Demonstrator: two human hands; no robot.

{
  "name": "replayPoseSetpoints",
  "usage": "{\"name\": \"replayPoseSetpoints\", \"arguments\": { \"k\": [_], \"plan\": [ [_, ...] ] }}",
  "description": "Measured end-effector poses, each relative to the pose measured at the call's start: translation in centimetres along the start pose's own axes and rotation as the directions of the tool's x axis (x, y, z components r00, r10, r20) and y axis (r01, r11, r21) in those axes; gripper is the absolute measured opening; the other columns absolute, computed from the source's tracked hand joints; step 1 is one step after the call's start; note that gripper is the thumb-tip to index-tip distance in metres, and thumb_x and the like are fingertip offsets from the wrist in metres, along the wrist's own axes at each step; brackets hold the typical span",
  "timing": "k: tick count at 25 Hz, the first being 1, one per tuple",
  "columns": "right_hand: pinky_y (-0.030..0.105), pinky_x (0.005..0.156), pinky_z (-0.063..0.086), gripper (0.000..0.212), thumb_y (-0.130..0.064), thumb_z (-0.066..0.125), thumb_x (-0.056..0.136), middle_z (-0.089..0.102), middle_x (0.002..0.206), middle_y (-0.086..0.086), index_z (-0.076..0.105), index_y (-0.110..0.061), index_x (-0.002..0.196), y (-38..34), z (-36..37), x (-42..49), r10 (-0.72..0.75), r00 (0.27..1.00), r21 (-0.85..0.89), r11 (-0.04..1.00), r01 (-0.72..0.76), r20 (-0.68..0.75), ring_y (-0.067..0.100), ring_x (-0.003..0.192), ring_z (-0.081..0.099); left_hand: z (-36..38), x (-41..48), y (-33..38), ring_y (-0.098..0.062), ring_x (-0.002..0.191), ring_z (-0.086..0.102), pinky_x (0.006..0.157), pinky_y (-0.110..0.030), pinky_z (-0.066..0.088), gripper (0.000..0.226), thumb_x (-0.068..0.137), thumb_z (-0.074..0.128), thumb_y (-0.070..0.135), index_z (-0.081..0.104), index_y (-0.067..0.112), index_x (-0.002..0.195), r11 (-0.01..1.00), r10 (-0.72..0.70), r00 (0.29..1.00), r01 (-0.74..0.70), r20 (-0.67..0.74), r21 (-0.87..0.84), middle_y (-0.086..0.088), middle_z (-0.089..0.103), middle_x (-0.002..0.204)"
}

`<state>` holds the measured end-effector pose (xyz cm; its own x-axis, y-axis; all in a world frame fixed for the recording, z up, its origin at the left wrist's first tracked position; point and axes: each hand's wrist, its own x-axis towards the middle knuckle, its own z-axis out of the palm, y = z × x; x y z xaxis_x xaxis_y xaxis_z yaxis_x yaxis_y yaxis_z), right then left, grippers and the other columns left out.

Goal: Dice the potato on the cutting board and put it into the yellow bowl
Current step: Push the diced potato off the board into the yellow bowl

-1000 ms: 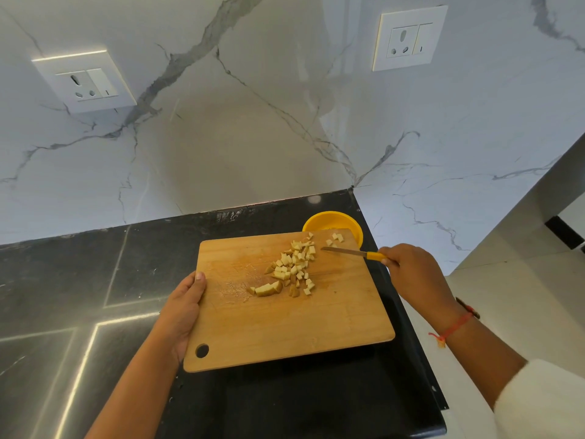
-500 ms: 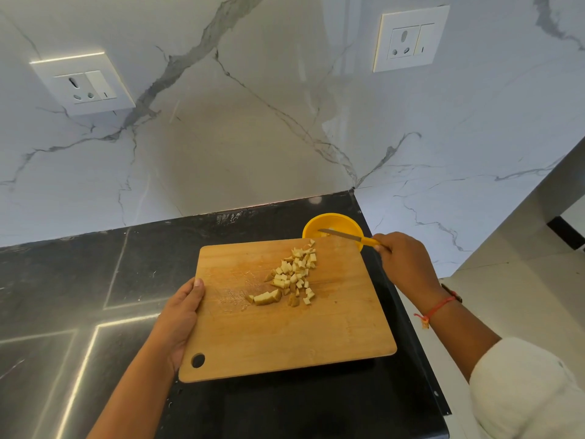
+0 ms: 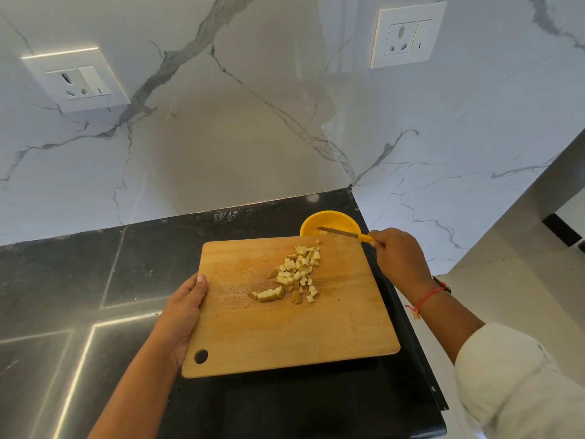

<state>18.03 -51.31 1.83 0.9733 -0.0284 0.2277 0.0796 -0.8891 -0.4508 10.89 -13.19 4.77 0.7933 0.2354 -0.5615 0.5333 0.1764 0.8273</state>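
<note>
- Diced potato (image 3: pixel 297 270): I see a loose heap of small pale cubes on the cutting board (image 3: pixel 285 337), right of its middle and trailing towards its far right corner.
- One larger chunk (image 3: pixel 269 294) with skin on lies at the near left end of the heap.
- Yellow bowl (image 3: pixel 306 224): at the board's far right corner, which covers the near part of its rim. I cannot make out the contents.
- Knife (image 3: pixel 340 232): yellow handle, blade pointing left across the bowl's mouth, just beyond the board's far edge.
- Right hand (image 3: pixel 400 258): off the board's far right corner, fingers curled round the knife handle.
- Left hand (image 3: pixel 183 315): grips the board's left edge, thumb flat on top. The other fingers are under the board, so I cannot tell how they lie.
- Red thread (image 3: pixel 425 299) on the right wrist, white sleeve (image 3: pixel 512 381) behind it.
- Black countertop (image 3: pixel 95 280) under the board, with a white marble wall (image 3: pixel 253 122) beyond.
</note>
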Motion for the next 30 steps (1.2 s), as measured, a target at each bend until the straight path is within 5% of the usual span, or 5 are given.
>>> {"name": "replayPoseSetpoints", "arguments": {
  "k": [8, 16, 21, 26, 30],
  "plan": [
    [0.013, 0.070, 0.037, 0.025, -0.019, 0.060, 0.097, 0.070, 0.096, 0.003, 0.070, -0.016, 0.119, -2.3, -2.1, -6.5, 0.010, 0.998, 0.144, 0.989, -0.019, 0.063, 0.010, 0.080, 0.054, 0.1, 0.0, 0.2, -0.038, 0.096, 0.069, 0.080, -0.059, 0.056, 0.025, 0.097, 0.054, 0.045, 0.065, 0.029, 0.114, 1.000, 0.016, 1.000, -0.016, 0.008, 0.003, -0.014, 0.071, 0.107],
    [0.035, 0.071, 0.052, 0.018, -0.016, 0.061, 0.096, 0.070, 0.085, 0.007, 0.074, -0.014, 0.108, -1.0, -1.0, -5.6, 0.001, 1.000, 0.078, 0.997, 0.000, -0.006, 0.024, 0.079, 0.061, 0.4, -0.2, 0.2, -0.038, 0.097, 0.069, 0.082, -0.061, 0.055, 0.025, 0.096, 0.054, 0.046, 0.066, 0.031, 0.112, 1.000, 0.010, 1.000, -0.010, 0.011, 0.029, -0.014, 0.072, 0.107],
    [0.031, 0.053, 0.043, 0.020, -0.013, 0.055, 0.097, 0.056, 0.064, 0.001, 0.070, -0.014, 0.082, -0.2, -0.7, -2.5, -0.002, 1.000, 0.011, 1.000, 0.002, -0.031, 0.021, 0.060, 0.052, 0.3, -0.6, 0.2, -0.039, 0.098, 0.069, 0.084, -0.063, 0.054, 0.026, 0.096, 0.054, 0.046, 0.065, 0.031, 0.114, 0.999, 0.021, 1.000, -0.022, 0.015, 0.039, -0.014, 0.072, 0.107],
    [0.026, 0.056, 0.039, 0.018, -0.015, 0.055, 0.098, 0.056, 0.067, -0.001, 0.071, -0.014, 0.089, -0.7, -1.2, -1.6, 0.033, 0.999, 0.044, 0.999, -0.033, -0.016, 0.020, 0.065, 0.056, 0.1, -0.9, 0.3, -0.039, 0.098, 0.069, 0.084, -0.063, 0.053, 0.026, 0.097, 0.054, 0.045, 0.066, 0.029, 0.115, 0.999, 0.028, 1.000, -0.028, 0.010, 0.035, -0.015, 0.072, 0.107],
    [0.023, 0.076, 0.042, 0.023, -0.017, 0.059, 0.097, 0.070, 0.093, 0.005, 0.071, -0.013, 0.116, -3.0, -2.7, -4.9, 0.015, 1.000, 0.143, 0.990, -0.018, 0.018, 0.019, 0.083, 0.061, 0.6, -0.9, 0.6, -0.038, 0.095, 0.069, 0.084, -0.061, 0.054, 0.024, 0.097, 0.054, 0.044, 0.066, 0.029, 0.112, 0.999, 0.035, 0.999, -0.035, 0.014, 0.033, -0.014, 0.072, 0.104]
  ]
}}
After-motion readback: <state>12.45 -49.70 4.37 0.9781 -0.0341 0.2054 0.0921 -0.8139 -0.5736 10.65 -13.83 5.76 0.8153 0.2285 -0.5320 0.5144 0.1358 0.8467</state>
